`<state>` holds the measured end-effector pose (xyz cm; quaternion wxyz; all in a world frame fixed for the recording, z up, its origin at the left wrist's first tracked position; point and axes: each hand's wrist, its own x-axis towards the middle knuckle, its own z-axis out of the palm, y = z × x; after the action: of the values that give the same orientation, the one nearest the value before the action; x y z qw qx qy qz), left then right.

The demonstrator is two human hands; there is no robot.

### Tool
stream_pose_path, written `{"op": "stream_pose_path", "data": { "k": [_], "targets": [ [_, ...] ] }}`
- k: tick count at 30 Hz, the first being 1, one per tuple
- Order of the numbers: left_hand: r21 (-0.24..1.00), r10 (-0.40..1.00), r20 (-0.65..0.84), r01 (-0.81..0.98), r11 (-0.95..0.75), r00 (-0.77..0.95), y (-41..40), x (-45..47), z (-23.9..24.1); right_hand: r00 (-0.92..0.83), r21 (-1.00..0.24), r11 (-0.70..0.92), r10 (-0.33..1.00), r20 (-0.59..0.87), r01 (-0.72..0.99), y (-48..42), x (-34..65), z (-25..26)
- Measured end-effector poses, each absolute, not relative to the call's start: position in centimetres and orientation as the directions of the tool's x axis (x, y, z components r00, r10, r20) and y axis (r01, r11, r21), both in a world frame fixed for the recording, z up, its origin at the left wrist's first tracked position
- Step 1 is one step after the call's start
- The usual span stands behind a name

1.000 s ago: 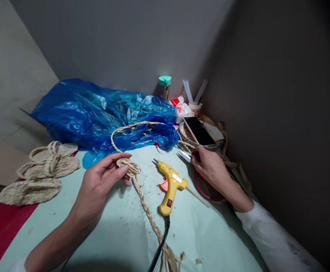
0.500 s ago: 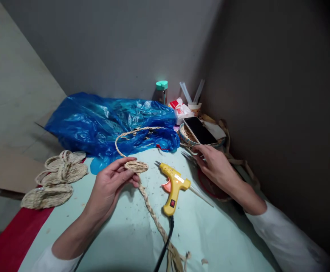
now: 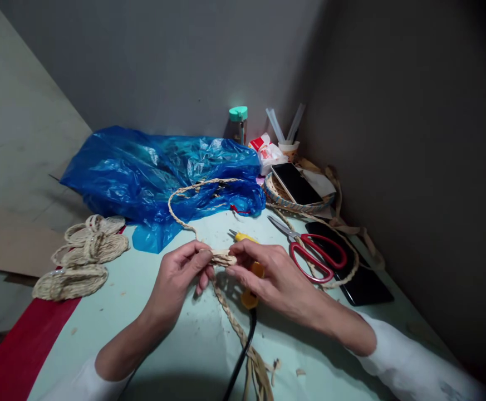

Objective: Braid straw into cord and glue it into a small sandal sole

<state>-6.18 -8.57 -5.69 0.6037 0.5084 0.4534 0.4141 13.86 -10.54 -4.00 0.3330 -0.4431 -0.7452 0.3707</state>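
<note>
Between both hands is a small coiled piece of braided straw (image 3: 222,258), held up over the table. My left hand (image 3: 184,273) pinches its left end between thumb and fingers. On its right end, my right hand (image 3: 268,273) closes thumb and fingertips. A plaited straw cord (image 3: 227,312) runs from under the coil down the table to loose strands, and another length loops up over the blue bag. Partly hidden behind my right hand lies a yellow glue gun (image 3: 250,298), its nozzle pointing away and its black cable trailing toward me.
Red-handled scissors (image 3: 315,256) lie partly open at right over a black phone or tablet (image 3: 368,278). A blue plastic bag (image 3: 159,167) spreads at the back. Small woven straw slippers (image 3: 73,282) sit at left. A phone (image 3: 297,184) rests on a round basket (image 3: 270,195).
My right hand has come left from beside the scissors and taken hold of the coil's right end, now covering much of the glue gun. The scissors are now in plain sight.
</note>
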Motion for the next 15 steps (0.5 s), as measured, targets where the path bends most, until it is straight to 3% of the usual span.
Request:
{"op": "stream_pose_path", "data": {
  "k": [7, 15],
  "targets": [
    [0.997, 0.968, -0.071, 0.003, 0.072, 0.241, -8.6, -6.68, -6.02, -0.341, -0.942, 0.164, 0.938, 0.057, 0.294, -10.54, 13.83, -4.32],
    [0.998, 0.956, -0.026, 0.064, 0.007, 0.292, -8.99, -6.35, -5.2, -0.365, -0.887, 0.245, 0.926, 0.094, 0.392, -10.95, 14.13, -4.22]
  ]
}}
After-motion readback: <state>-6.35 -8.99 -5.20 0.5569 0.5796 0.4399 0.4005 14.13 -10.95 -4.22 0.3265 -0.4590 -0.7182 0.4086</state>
